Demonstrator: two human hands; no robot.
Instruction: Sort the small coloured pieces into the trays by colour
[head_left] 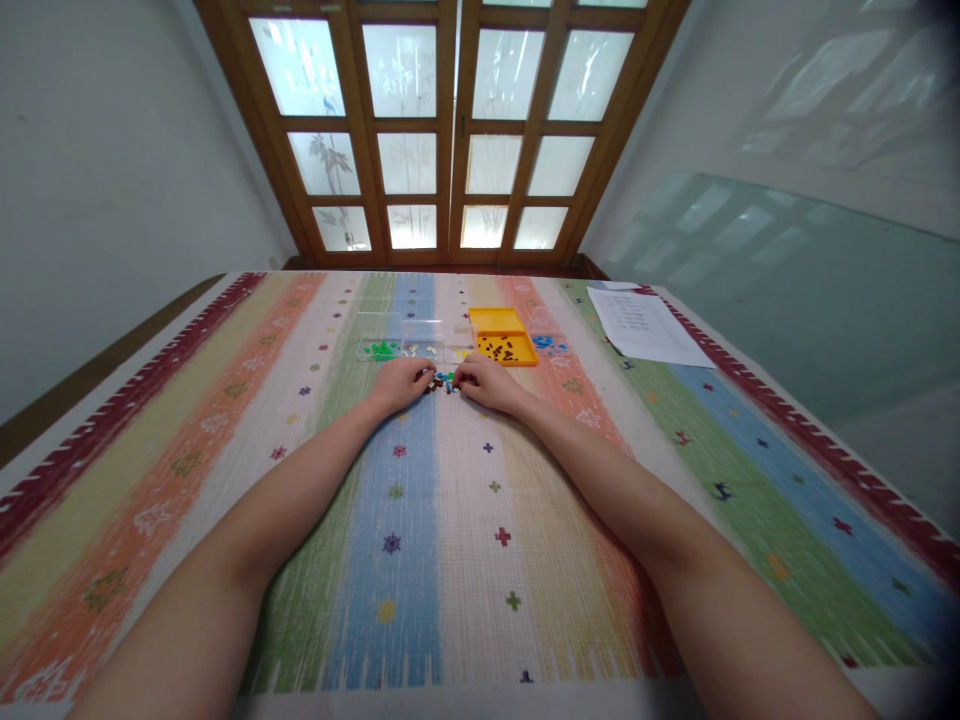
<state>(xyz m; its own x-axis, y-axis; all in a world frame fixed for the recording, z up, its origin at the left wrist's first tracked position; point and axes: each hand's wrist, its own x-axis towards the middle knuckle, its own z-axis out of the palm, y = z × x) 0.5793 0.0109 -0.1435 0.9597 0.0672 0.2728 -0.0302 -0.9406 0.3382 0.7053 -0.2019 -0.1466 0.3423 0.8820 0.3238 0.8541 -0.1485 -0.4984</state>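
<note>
Between my two hands lies a small pile of mixed pieces, brown, blue, green and white, on the striped cloth. My left hand touches the left side of the pile, its fingers curled together; what they hold, if anything, is too small to tell. At the pile's right side, my right hand has its fingers bent down onto the pieces, and any piece in them is hidden. Just beyond the hands stand clear boxes with green pieces, pale pieces and blue pieces, and an open yellow box with brown pieces.
White printed sheets lie at the back right of the table. The striped tablecloth spreads under both forearms. Behind the table's far edge is a wooden door with glass panes; a glass panel leans along the right wall.
</note>
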